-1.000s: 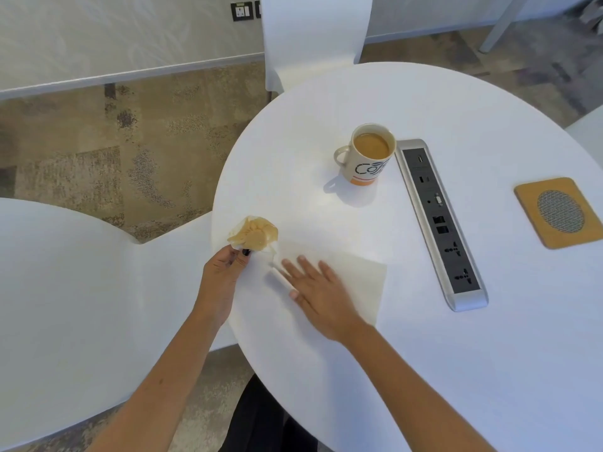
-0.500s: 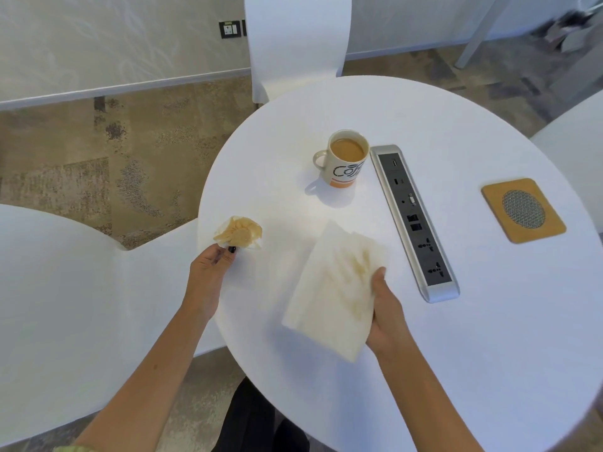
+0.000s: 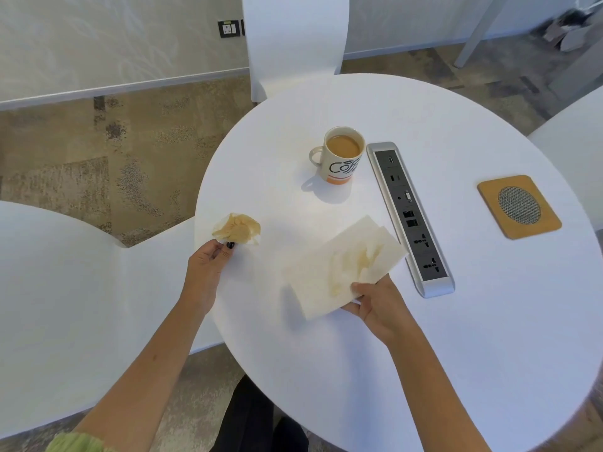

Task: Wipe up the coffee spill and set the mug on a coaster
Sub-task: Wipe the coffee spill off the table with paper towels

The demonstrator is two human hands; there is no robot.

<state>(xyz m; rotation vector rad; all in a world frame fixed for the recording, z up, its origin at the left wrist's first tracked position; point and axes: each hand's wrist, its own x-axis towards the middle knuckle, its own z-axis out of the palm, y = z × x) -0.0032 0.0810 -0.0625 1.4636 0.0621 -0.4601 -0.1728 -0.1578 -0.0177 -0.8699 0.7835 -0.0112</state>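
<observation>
A white mug (image 3: pixel 341 158) full of milky coffee stands upright on the round white table (image 3: pixel 424 353), left of the power strip. A square cork coaster (image 3: pixel 518 206) with a grey mesh centre lies far right, apart from the mug. My left hand (image 3: pixel 208 265) pinches a crumpled, coffee-soaked tissue (image 3: pixel 237 228) at the table's left edge. My right hand (image 3: pixel 375 305) grips the near corner of a flat white paper towel (image 3: pixel 346 265) with brown stains, lifted slightly off the table.
A silver and black power strip (image 3: pixel 410 216) runs along the table between mug and coaster. White chairs stand behind the table (image 3: pixel 293 40), at the left (image 3: pixel 58 305) and at the right edge (image 3: pixel 574 145). Patterned carpet covers the floor.
My right hand went from pressing flat on the paper towel to gripping its edge and lifting it, showing the stained side. The left hand keeps holding the crumpled tissue.
</observation>
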